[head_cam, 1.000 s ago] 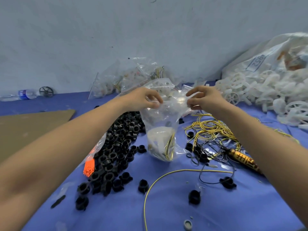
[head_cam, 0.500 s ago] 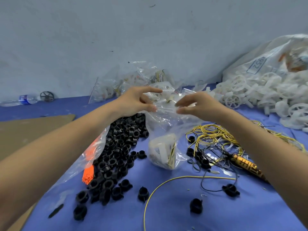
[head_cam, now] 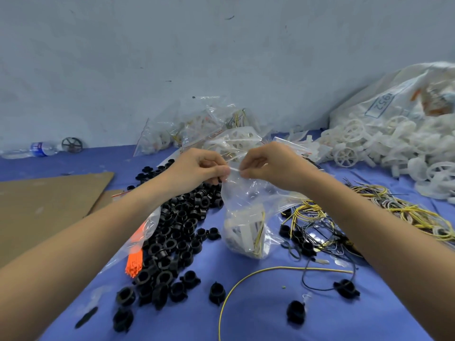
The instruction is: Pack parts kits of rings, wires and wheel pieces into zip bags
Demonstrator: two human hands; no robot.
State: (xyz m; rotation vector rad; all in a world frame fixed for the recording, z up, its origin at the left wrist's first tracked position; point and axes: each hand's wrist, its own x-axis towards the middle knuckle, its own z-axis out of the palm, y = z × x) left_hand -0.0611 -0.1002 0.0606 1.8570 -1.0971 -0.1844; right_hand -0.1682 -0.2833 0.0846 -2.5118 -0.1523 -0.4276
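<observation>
Lower centre: blue cloth table cover [head_cam: 270, 321], with loose black plastic rings [head_cam: 216, 292] and a single yellow wire [head_cam: 248, 276] lying on it.

Centre: clear zip bag [head_cam: 246, 212] holding white plastic pieces and yellow wire. The body hangs straight down from the grip. Whether its bottom touches the cloth cannot be told.

Centre, just above: left hand [head_cam: 197, 168] and right hand [head_cam: 270, 166] are level with each other. Each pinches the bag's top edge between thumb and forefinger, and only a short strip of the edge shows between the two pinches.

Key relation: the zip edge runs left to right across the frame, with the load directly below it. Sealing would likely mean sliding the pinches along that line, and neither hand is nearer.

Flanking: heap of black rings [head_cam: 177, 230] to the left, tangle of yellow and black wires [head_cam: 312, 215] to the right.

Upper right: pile of white wheel pieces [head_cam: 369, 153].

Upper centre: filled clear bags [head_cam: 194, 129] against the wall.
</observation>
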